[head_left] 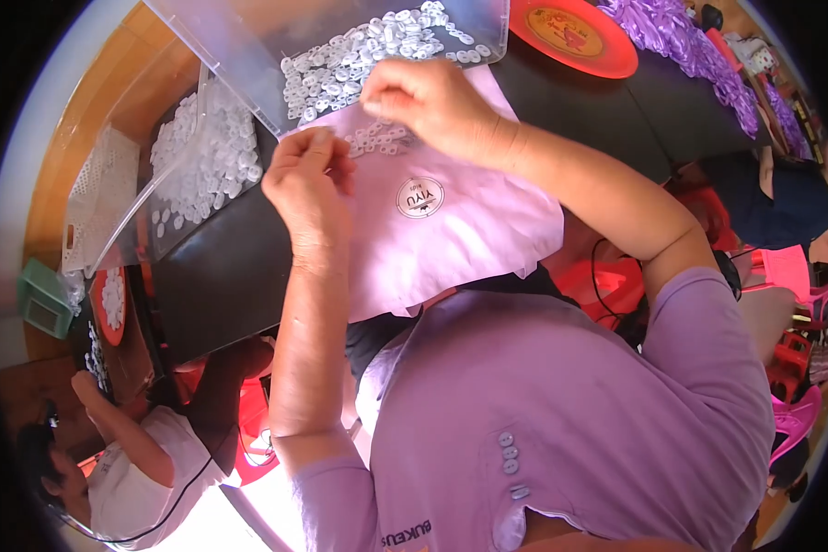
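Observation:
My left hand [311, 177] is raised over the left edge of a pink cloth [469, 230], its thumb and fingertips pinched together. What it holds, if anything, is too small to make out. Just to the right and farther off, my right hand [425, 103] hovers with curled fingers, its fingertips pressed together; whatever is in them is hidden. Between and below the hands, a small heap of little whitish oval pieces [379, 140] lies on the cloth. The cloth, marked with a round printed badge, drapes over the table edge toward my lap.
Beyond the cloth stands a clear plastic bin [239, 85] with many white oval pieces [368, 48]. More white pieces [207, 147] are heaped to its left. A red round tray [607, 46] and purple ribbons [681, 46] lie at the far right. Another person [147, 451] sits at the lower left.

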Demonstrator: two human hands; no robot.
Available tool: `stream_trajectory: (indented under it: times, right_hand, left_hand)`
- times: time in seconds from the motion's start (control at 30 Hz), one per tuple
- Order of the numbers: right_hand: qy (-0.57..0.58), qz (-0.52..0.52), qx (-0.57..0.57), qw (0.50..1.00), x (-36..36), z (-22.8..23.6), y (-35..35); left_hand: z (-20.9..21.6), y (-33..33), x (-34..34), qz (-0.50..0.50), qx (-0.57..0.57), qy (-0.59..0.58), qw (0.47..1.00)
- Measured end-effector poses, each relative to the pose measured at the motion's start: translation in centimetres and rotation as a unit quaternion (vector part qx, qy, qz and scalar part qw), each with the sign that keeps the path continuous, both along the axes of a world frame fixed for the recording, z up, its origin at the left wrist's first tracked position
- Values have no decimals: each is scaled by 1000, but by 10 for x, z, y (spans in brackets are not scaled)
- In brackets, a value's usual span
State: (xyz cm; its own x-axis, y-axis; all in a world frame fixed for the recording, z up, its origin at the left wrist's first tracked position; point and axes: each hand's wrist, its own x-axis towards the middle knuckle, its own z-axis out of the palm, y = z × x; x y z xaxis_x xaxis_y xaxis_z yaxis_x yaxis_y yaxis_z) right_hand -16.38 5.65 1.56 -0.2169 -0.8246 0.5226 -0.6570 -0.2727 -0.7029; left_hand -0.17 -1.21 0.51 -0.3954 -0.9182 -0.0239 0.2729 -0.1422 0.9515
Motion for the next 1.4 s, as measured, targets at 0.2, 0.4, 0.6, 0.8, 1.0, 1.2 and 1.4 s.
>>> stream_trajectory:
  times: [0.2,0.4,0.6,0.8,1.0,1.2,1.4]
  right_hand:
    - [272,-114,101,950,-45,16,-31]
    - [407,-72,192,890,-50,10,-74]
    - [289,-62,116,948,-53,14,-67]
    - [372,-18,109,922,-61,3,-35]
    - [277,-100,82,952,-86,8,-47]
    - [334,-153,166,915,-97,4,-53]
    - [355,-157,222,895,-80,8,-83]
  left_hand:
    - [1,-6,2,45,57,3,997]
    - [-4,-9,4,51,60,17,997]
    - [2,-7,6,55,70,43,995]
    - [4,-8,6,60,93,49,993]
    - [5,-8,7,62,100,48,992]
    - [6,-5,7,57,96,39,993]
    - [7,-3,5,56,100,32,993]
